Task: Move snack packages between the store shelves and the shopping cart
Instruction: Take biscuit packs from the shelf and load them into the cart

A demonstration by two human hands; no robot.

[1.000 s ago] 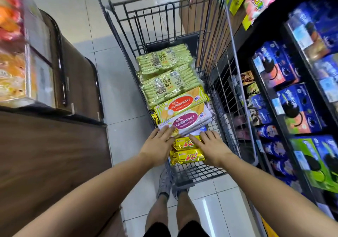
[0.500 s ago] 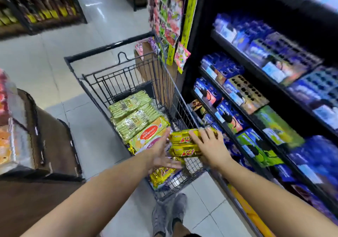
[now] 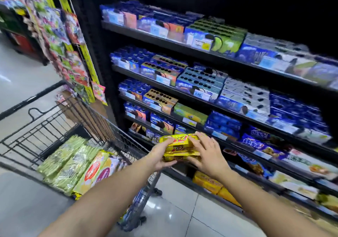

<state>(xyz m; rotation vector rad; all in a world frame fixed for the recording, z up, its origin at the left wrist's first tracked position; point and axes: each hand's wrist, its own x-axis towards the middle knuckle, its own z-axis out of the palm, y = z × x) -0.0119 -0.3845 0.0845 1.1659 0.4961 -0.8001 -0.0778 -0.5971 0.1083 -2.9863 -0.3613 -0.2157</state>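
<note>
The person is holding a small stack of yellow snack packages (image 3: 180, 142) in the air, just past the right wall of the shopping cart (image 3: 109, 125) and in front of the lower store shelves (image 3: 142, 77). The left hand (image 3: 161, 156) is gripping the left end of the stack, with the fingers curled under it. The right hand (image 3: 208, 156) is clamping the right end, with the fingers spread over the top.

I think the main risk is in the stack itself. The wrappers are looking glossy and the packs are lying loose one on another, so if one hand is relaxing first, a middle pack may slide out and fall on the floor between the cart and the shelf.

The shelves are also looking very full with blue boxes (image 3: 222, 125). If the hands are pushing the stack into a gap that is too narrow, a neighbouring box may be knocked down, or the packs may be crushed.

The picture is blurred, so I cannot tell which shelf the hands are aiming at.
</note>
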